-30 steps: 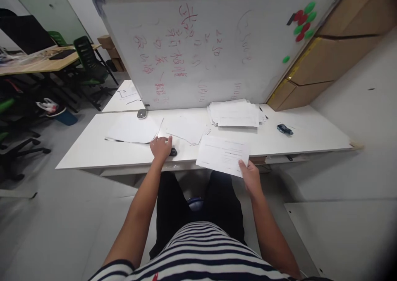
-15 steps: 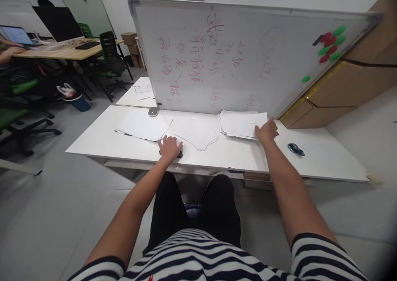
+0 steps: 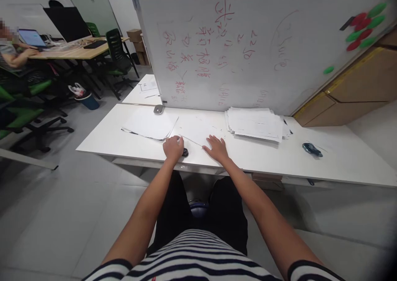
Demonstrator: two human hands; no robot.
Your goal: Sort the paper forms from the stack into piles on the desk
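My left hand [image 3: 173, 148] is closed over a small black object [image 3: 185, 152] near the table's front edge. Most of that object is under the hand, so its kind is hidden. Beside it, my right hand [image 3: 218, 150] lies open, fingers spread, on the near right corner of some white paper sheets [image 3: 195, 128]. Left of these lies another spread of paper sheets [image 3: 149, 124], whose near corner reaches my left hand. A thicker, uneven paper stack [image 3: 256, 125] sits to the right, with neither hand on it.
A whiteboard [image 3: 248, 45] with red writing and magnets stands along the back of the white table [image 3: 102, 142]. A grey-white rounded device [image 3: 158, 109] is at its foot. At right are a dark blue glossy object [image 3: 312, 149] and cardboard boxes [image 3: 356, 91]. Another person [image 3: 18, 58] sits far left.
My right hand has left the right-hand paper stack and moved left onto the middle sheets. My left hand stays on the black object, its fingers more curled. The view has shifted slightly.
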